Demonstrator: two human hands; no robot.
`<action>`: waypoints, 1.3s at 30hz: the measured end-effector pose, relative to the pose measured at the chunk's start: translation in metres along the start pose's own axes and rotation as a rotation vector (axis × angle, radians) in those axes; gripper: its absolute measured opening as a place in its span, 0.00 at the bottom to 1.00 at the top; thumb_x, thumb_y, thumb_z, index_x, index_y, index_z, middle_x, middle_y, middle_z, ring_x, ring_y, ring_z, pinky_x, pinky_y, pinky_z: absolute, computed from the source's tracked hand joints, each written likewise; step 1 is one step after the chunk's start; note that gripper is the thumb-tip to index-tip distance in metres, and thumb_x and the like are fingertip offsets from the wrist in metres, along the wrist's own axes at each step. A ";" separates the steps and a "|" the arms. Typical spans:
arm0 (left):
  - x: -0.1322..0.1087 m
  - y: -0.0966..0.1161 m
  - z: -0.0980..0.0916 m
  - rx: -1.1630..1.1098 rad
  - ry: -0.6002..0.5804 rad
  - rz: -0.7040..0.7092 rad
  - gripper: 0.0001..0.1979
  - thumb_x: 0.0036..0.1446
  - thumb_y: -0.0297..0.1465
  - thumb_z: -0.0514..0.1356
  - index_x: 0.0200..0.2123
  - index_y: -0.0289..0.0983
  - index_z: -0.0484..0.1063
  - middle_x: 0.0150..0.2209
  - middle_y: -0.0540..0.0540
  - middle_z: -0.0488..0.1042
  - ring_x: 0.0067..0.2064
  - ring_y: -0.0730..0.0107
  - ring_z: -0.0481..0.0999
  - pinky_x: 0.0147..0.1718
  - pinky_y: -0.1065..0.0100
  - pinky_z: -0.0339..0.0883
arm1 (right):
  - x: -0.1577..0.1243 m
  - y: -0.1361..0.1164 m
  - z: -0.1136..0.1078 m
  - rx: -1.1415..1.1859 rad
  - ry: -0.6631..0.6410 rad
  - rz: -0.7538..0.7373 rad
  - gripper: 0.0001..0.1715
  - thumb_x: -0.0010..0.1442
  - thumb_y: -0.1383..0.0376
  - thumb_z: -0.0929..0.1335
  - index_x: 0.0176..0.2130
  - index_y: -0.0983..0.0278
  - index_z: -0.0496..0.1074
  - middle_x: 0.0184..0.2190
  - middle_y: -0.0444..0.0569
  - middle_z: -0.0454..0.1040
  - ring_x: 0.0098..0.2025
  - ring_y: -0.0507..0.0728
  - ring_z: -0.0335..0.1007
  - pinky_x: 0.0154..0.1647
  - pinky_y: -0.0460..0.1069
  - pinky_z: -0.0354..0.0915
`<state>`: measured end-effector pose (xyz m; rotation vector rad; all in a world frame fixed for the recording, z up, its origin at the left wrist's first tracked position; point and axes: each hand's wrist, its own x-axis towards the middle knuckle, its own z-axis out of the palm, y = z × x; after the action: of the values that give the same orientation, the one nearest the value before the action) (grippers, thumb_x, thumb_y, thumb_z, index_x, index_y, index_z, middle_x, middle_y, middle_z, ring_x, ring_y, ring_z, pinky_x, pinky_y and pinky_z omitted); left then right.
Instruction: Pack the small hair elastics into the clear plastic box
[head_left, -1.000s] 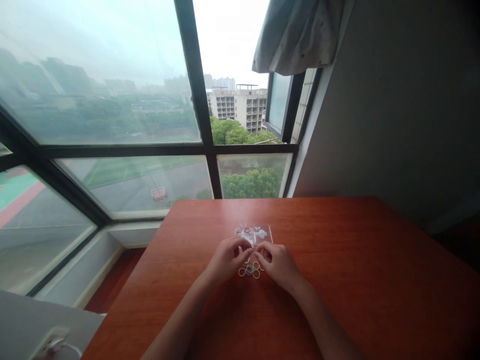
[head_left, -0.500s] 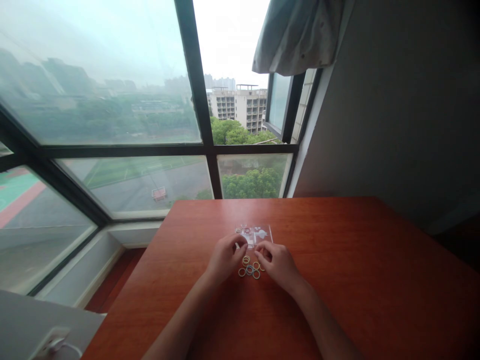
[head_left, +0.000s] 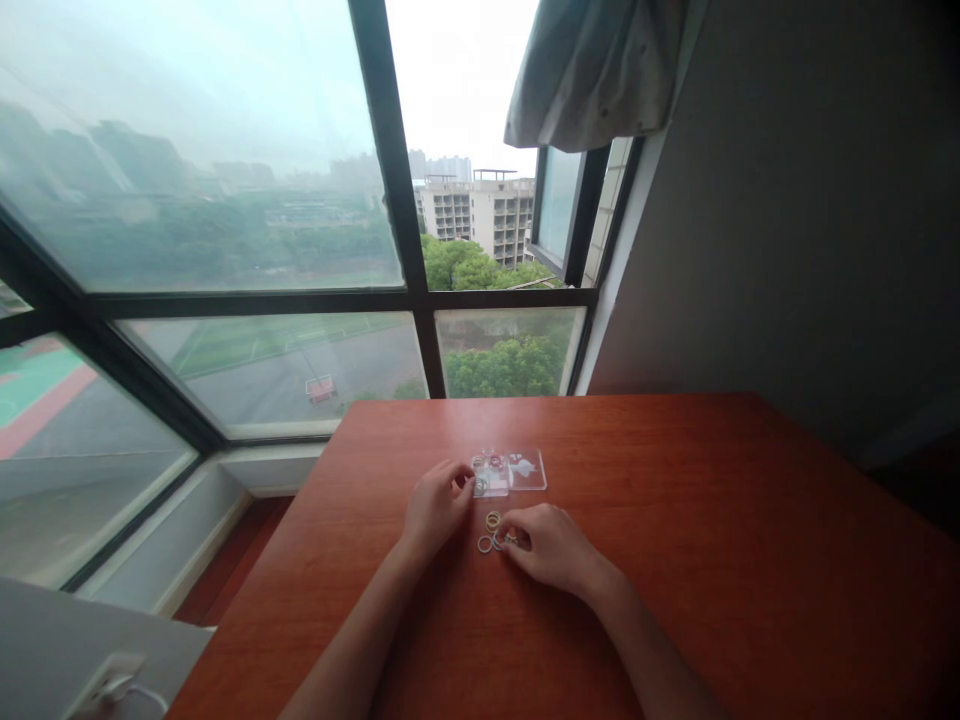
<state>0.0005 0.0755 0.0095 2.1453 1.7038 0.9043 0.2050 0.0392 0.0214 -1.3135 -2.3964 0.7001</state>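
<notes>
A small clear plastic box (head_left: pixel 491 490) lies on the table with its lid (head_left: pixel 527 470) folded open to the right. Several small coloured rings, perhaps hair ties, are inside it. My left hand (head_left: pixel 441 508) has thumb and fingers closed at the box's left edge. In front of the box lies a loose group of rings, among them a yellowish ring (head_left: pixel 493 520) and a pale ring (head_left: pixel 484 545). My right hand (head_left: pixel 553 543) reaches down over the right part of this group, fingertips pinched at a ring and covering some of the others.
The reddish-brown wooden table (head_left: pixel 690 500) extends widely around the hands. Behind it are large dark-framed windows (head_left: pixel 262 302) and a hanging curtain (head_left: pixel 592 75). A dark wall (head_left: pixel 795 240) rises at the right; a socket with a plug (head_left: pixel 112 690) is at lower left.
My left hand has moved left to the box's left edge, uncovering a pale ring inside. My right hand has come down and nearer, from beside the box onto the loose rings.
</notes>
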 end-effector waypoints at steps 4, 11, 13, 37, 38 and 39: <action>0.000 0.002 -0.002 -0.018 -0.014 0.003 0.08 0.56 0.30 0.55 0.33 0.37 0.74 0.32 0.47 0.75 0.30 0.70 0.70 0.31 0.70 0.61 | 0.001 -0.001 0.000 -0.007 -0.024 0.009 0.11 0.58 0.65 0.65 0.36 0.59 0.77 0.31 0.44 0.79 0.32 0.52 0.72 0.32 0.44 0.56; 0.000 0.006 -0.006 -0.086 -0.046 0.000 0.07 0.56 0.29 0.56 0.32 0.36 0.75 0.32 0.47 0.75 0.30 0.70 0.69 0.31 0.69 0.61 | 0.002 0.001 0.003 0.000 -0.010 -0.002 0.10 0.57 0.66 0.65 0.34 0.60 0.76 0.29 0.44 0.78 0.31 0.52 0.71 0.31 0.44 0.55; 0.000 0.008 -0.007 -0.116 -0.066 0.012 0.07 0.56 0.30 0.56 0.32 0.36 0.74 0.31 0.47 0.74 0.30 0.70 0.69 0.31 0.70 0.61 | 0.003 0.002 0.003 0.018 -0.002 0.005 0.09 0.58 0.65 0.65 0.34 0.60 0.76 0.28 0.44 0.77 0.29 0.51 0.70 0.29 0.44 0.54; -0.001 0.007 -0.003 -0.105 -0.027 0.047 0.08 0.57 0.31 0.55 0.30 0.36 0.73 0.29 0.48 0.74 0.29 0.71 0.69 0.30 0.72 0.60 | 0.004 0.001 0.002 0.055 0.120 0.082 0.09 0.61 0.62 0.65 0.35 0.59 0.75 0.30 0.43 0.77 0.31 0.52 0.70 0.31 0.45 0.55; -0.001 0.004 -0.003 -0.078 -0.021 0.039 0.08 0.58 0.31 0.55 0.30 0.36 0.73 0.30 0.47 0.74 0.30 0.70 0.69 0.30 0.71 0.60 | 0.004 0.000 0.003 0.037 0.103 0.089 0.09 0.61 0.62 0.65 0.36 0.59 0.75 0.31 0.43 0.78 0.32 0.52 0.71 0.31 0.45 0.55; 0.000 0.002 -0.002 -0.057 -0.018 0.033 0.09 0.58 0.31 0.55 0.30 0.37 0.73 0.30 0.47 0.74 0.31 0.70 0.70 0.31 0.71 0.61 | 0.004 0.000 0.004 0.014 0.088 0.097 0.09 0.61 0.61 0.65 0.36 0.59 0.75 0.32 0.44 0.78 0.33 0.53 0.72 0.32 0.45 0.55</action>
<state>0.0008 0.0743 0.0121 2.1446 1.6188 0.9281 0.2010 0.0410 0.0186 -1.4324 -2.2678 0.6690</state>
